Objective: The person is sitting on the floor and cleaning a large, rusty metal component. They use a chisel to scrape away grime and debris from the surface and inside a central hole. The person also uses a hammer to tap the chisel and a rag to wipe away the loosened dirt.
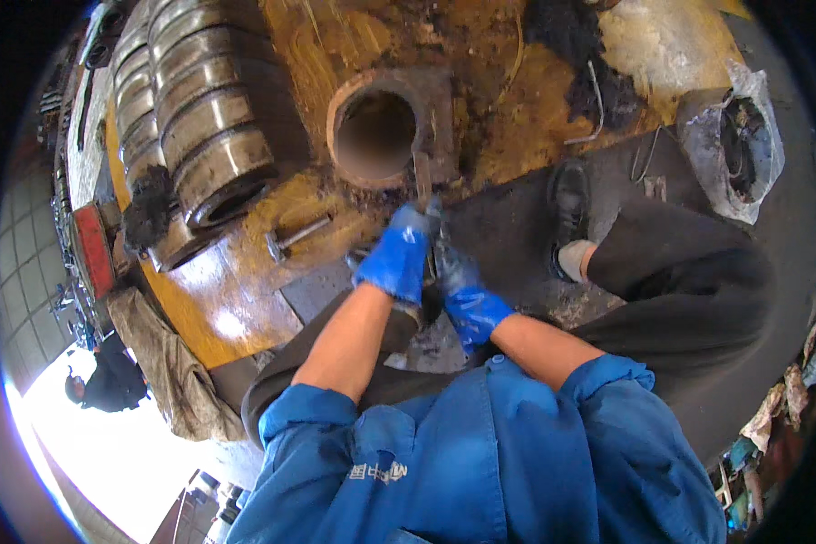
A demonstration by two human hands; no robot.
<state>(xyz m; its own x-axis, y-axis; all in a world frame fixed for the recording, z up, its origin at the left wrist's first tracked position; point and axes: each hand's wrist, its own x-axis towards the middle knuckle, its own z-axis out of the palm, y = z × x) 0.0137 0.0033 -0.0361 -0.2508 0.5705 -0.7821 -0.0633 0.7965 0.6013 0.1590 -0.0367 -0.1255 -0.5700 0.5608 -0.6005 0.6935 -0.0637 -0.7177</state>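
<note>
Both my hands wear blue rubber gloves with dark stains and meet in the middle of the view. My left hand [401,252] is closed around the near end of a narrow flat metal bar [422,177]. My right hand [461,288] is closed just beside it, with its fingertips at the same end; part of its grip is hidden. The bar points away from me and lies against the right side of a thick metal block [438,136] with a large round bore. A hammer [297,238] with a metal handle lies left of my left hand.
Ribbed metal cylinders [204,109] lie side by side at the left. An L-shaped rod [598,104] rests beyond my shoe [569,204]. A plastic bag [760,150] sits at the far right, and a brown cloth [168,372] hangs at the left edge. Another person [113,376] is in the distance.
</note>
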